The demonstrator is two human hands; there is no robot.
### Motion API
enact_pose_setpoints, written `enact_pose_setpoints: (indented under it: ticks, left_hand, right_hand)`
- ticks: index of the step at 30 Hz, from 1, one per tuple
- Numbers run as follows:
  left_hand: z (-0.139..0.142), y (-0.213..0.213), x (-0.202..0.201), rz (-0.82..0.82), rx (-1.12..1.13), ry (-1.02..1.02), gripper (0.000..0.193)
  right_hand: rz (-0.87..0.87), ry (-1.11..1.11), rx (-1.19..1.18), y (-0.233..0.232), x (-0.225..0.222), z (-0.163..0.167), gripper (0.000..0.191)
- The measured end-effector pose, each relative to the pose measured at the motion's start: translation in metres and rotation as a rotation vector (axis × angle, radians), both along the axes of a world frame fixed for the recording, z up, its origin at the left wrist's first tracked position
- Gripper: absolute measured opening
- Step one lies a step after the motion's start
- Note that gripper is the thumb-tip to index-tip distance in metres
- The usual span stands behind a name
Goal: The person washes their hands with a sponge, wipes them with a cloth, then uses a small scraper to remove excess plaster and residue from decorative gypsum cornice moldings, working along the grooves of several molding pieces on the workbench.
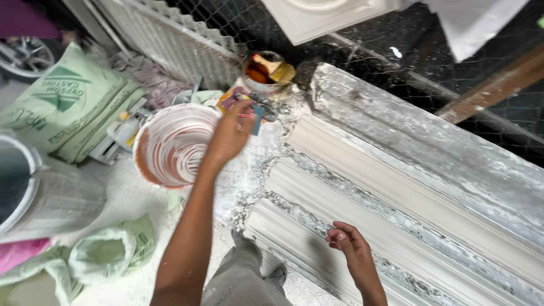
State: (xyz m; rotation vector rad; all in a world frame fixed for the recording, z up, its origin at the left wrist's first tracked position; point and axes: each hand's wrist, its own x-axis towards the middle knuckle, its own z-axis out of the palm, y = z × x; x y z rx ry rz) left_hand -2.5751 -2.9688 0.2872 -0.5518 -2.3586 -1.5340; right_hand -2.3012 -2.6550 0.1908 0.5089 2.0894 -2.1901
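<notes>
Left hand [229,136]: grip closed on a scraper [255,107], just right of the plaster-smeared bowl [170,144].
Scraper axis: pointing away from the bowl toward the small tin [263,71].
Right hand [348,243]: fingers loosely curled, empty, over the white moulding [408,192], well right of the bowl.

Basin [173,146] left of the long moulding [408,187], tin [264,72] behind them, sacks [68,102] far left, bucket [34,192] before the sacks

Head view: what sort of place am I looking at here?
Probably a plaster-casting workshop. A long white cornice mould lies dusted with plaster, a plaster-smeared mixing bowl sits beside it, and green powder sacks are stacked nearby. The left hand reaches toward a scraper.
</notes>
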Motion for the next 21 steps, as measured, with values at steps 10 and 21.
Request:
enact_pose_setpoints:
  ticks: [10, 21]
  left_hand:
    - [-0.084, -0.221, 0.049, 0.793, -0.206, -0.056, 0.054]
    - [-0.100, -0.312, -0.001, 0.315, -0.056, -0.623, 0.026]
  right_hand:
    - [0.206, -0.006, 0.031, -0.093, -0.092, -0.017, 0.041]
    - [0.130, -0.004, 0.089, -0.244, -0.251, -0.023, 0.039]
